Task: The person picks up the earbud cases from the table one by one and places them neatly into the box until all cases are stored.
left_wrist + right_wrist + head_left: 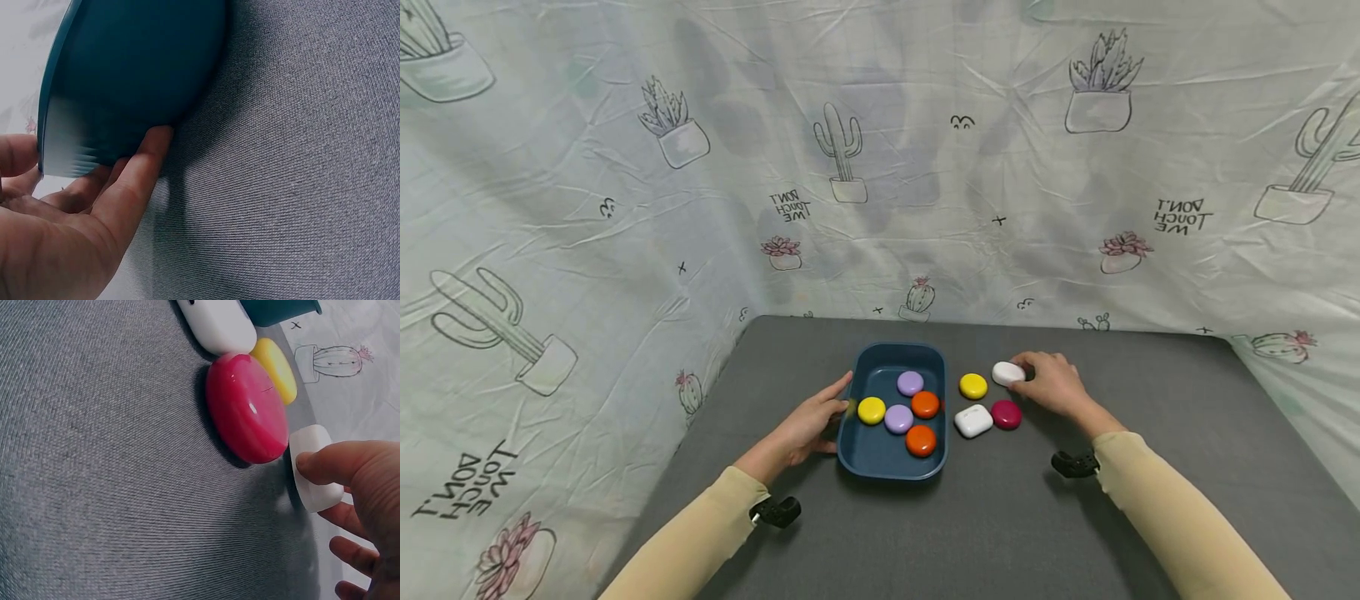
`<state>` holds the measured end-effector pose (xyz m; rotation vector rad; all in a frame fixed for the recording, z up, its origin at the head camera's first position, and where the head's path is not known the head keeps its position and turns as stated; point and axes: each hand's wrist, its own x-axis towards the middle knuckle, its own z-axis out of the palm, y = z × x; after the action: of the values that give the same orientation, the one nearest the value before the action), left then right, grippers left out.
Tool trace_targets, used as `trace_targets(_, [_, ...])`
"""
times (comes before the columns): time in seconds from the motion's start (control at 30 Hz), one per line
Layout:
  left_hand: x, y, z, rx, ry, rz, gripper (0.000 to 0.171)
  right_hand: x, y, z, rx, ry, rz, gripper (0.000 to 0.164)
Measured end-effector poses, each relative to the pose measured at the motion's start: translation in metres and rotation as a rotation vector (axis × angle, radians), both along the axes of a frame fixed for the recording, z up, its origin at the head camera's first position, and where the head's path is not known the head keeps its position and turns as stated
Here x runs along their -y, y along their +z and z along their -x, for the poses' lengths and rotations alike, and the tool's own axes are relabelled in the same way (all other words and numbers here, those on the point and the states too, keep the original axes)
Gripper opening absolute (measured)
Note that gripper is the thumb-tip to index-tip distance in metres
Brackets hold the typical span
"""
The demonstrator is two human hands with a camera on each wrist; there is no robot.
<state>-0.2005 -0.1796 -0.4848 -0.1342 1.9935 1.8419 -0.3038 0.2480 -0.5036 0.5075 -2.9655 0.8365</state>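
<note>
My right hand (1051,383) pinches a white earbud case (1007,373) between thumb and fingers, low over the table. In the right wrist view the thumb lies on the near face of this case (317,469). My left hand (805,429) rests against the left wall of a dark blue tray (880,468), its fingers extended along the side, as the left wrist view also shows. Inside the tray lie a yellow round piece (871,410), two lilac ones (898,419) and two orange ones (921,441).
Between tray and right hand lie another white earbud case (973,421), a yellow round piece (973,386) and a crimson round piece (1006,414). The grey table (985,533) meets a cactus-print cloth (985,167) at its back and sides.
</note>
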Motion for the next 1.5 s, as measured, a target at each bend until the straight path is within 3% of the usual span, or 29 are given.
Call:
trace_targets(0.43, [0.003, -0.004, -0.001, -0.023, 0.008, 0.012, 0.059, 0.014, 0.023, -0.009, -0.072, 0.001, 0.057, 0.041])
trace_targets(0.9, [0.004, -0.005, -0.002, -0.046, 0.014, 0.031, 0.061, 0.061, 0.058, -0.022, -0.120, 0.097, 0.115, 0.038])
trace_targets(1.5, [0.006, -0.014, -0.005, -0.060, -0.002, 0.012, 0.062, 0.117, 0.063, -0.035, -0.161, 0.193, 0.042, 0.038])
